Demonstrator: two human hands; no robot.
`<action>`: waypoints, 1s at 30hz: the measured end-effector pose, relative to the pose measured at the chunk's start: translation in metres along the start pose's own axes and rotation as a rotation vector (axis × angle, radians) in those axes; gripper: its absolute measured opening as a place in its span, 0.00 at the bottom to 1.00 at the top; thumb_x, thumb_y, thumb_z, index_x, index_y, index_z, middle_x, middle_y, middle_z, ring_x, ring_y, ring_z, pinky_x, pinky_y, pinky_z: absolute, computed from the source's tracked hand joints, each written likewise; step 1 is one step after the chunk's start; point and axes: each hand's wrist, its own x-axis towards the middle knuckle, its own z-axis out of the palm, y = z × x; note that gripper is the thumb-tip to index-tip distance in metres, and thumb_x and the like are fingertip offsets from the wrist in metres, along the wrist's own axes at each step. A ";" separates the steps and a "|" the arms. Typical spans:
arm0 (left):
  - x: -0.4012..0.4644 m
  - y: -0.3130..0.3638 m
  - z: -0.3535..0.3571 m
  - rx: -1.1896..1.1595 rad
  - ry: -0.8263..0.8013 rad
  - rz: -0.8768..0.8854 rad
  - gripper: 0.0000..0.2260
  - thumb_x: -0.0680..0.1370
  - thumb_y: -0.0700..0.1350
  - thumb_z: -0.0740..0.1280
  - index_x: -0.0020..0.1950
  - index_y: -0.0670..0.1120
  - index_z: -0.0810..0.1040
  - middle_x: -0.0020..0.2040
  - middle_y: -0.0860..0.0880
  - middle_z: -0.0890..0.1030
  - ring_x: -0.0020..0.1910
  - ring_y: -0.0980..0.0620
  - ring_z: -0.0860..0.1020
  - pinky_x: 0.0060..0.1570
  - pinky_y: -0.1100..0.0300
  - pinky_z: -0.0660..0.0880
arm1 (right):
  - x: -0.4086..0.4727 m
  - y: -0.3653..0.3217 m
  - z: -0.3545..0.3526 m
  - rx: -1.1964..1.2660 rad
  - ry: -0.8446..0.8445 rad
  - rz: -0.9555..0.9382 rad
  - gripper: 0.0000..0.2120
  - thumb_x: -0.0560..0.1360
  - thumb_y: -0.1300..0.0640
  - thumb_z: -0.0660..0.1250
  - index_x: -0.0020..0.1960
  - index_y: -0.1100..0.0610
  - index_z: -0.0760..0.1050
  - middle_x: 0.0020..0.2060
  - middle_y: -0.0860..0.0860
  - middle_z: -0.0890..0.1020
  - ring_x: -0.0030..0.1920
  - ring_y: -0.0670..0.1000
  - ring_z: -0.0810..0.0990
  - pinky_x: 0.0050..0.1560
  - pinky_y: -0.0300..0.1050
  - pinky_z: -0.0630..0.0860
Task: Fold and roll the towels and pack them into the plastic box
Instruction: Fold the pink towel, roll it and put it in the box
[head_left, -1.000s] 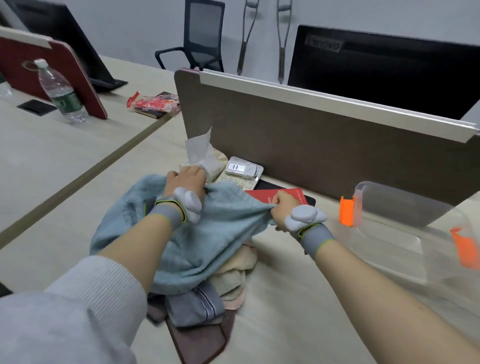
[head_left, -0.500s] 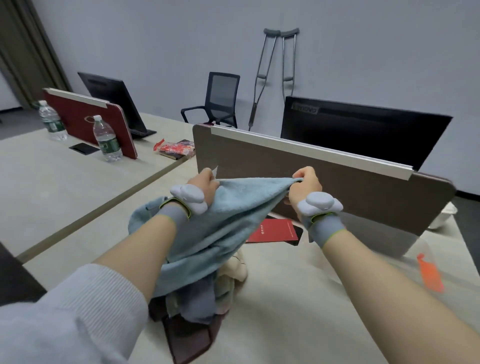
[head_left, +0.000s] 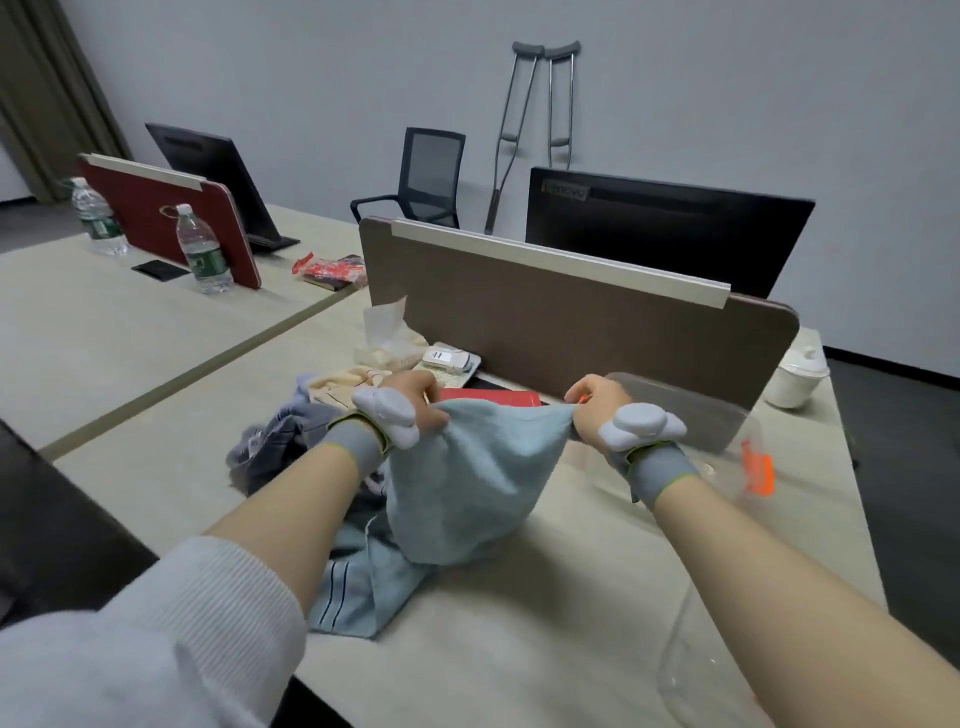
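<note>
A light blue towel (head_left: 462, 483) hangs between my hands above the desk, its lower end bunched on the tabletop. My left hand (head_left: 415, 397) grips its upper left corner and my right hand (head_left: 592, 405) pinches the upper right corner. Beneath and left of it lies a heap of other towels: a grey one (head_left: 270, 447), a cream one (head_left: 343, 387) and a striped blue one (head_left: 358, 582). The clear plastic box (head_left: 691, 415) with orange clips (head_left: 756, 470) stands to the right, partly behind my right wrist.
A brown desk divider (head_left: 571, 327) runs behind the towels, with a black monitor (head_left: 665, 228) beyond it. A tissue pack (head_left: 387, 343), a small white device (head_left: 447, 358) and a red booklet (head_left: 498, 397) lie by the divider. A white lidded cup (head_left: 797, 374) sits far right.
Both hands pulled the blue towel up off the heap and spread it, then lowered it toward the right, uncovering the grey and cream towels. The head tilted up then partly back down.
</note>
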 end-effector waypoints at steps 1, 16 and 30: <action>-0.006 -0.001 0.002 0.076 -0.066 -0.026 0.13 0.74 0.45 0.68 0.57 0.45 0.76 0.51 0.46 0.76 0.49 0.50 0.72 0.44 0.61 0.67 | -0.004 0.004 0.003 -0.097 -0.059 -0.012 0.11 0.71 0.66 0.62 0.45 0.52 0.76 0.47 0.54 0.78 0.49 0.55 0.76 0.54 0.45 0.77; 0.004 -0.073 0.011 0.426 -0.232 -0.183 0.18 0.79 0.42 0.62 0.69 0.44 0.70 0.70 0.46 0.71 0.64 0.50 0.72 0.52 0.61 0.66 | -0.020 -0.002 0.056 -0.512 -0.405 -0.021 0.19 0.76 0.63 0.57 0.65 0.54 0.72 0.66 0.52 0.75 0.65 0.55 0.73 0.64 0.42 0.69; 0.090 -0.219 0.024 0.223 -0.262 -0.200 0.27 0.75 0.51 0.64 0.73 0.50 0.61 0.70 0.45 0.69 0.67 0.43 0.69 0.66 0.57 0.66 | 0.022 -0.088 0.223 -0.507 -0.512 -0.146 0.43 0.67 0.44 0.73 0.75 0.47 0.55 0.74 0.56 0.55 0.74 0.59 0.59 0.72 0.55 0.61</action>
